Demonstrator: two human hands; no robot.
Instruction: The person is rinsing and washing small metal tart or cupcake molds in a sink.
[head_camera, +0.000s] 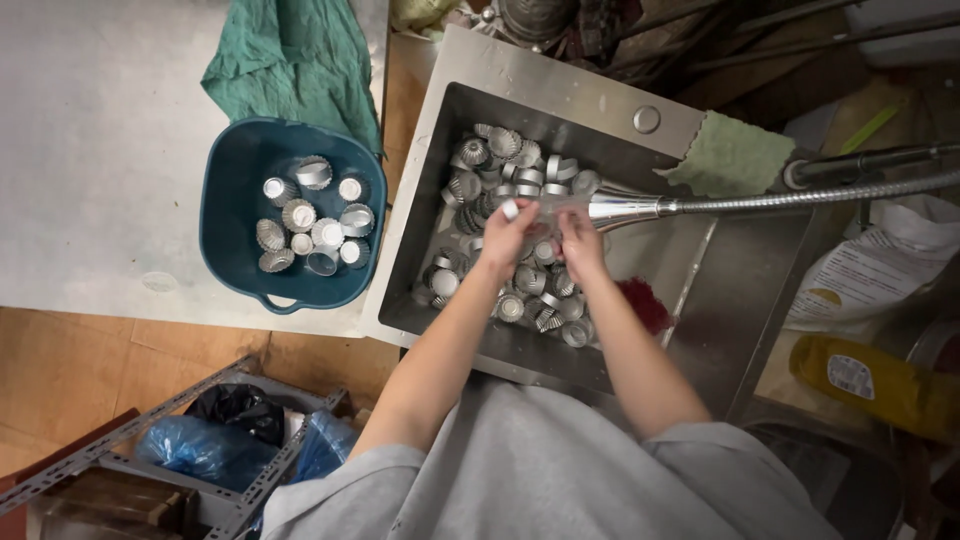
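Both hands' fingers (512, 212) clutch one small mold (510, 208), largely hidden, under blurring spray

Small fluted tart moulds (500, 170): bright silver, ribbed sides, heaped around and beneath the hands.
Mould (511, 209) pinched in the left hand (507, 238): silver, pale inside.
Sink (560, 90): dull grey steel.
Spray head (625, 208), just beside the right hand (580, 240): polished chrome.
Basin (232, 165), well left of the grip: dark teal.
Cloth (290, 60) beyond the basin: green, crumpled.
Rag (735, 158) on the sink edge: pale green.
Scourer (645, 303) near the right forearm: dark red.
Sleeves (560, 470): light grey.
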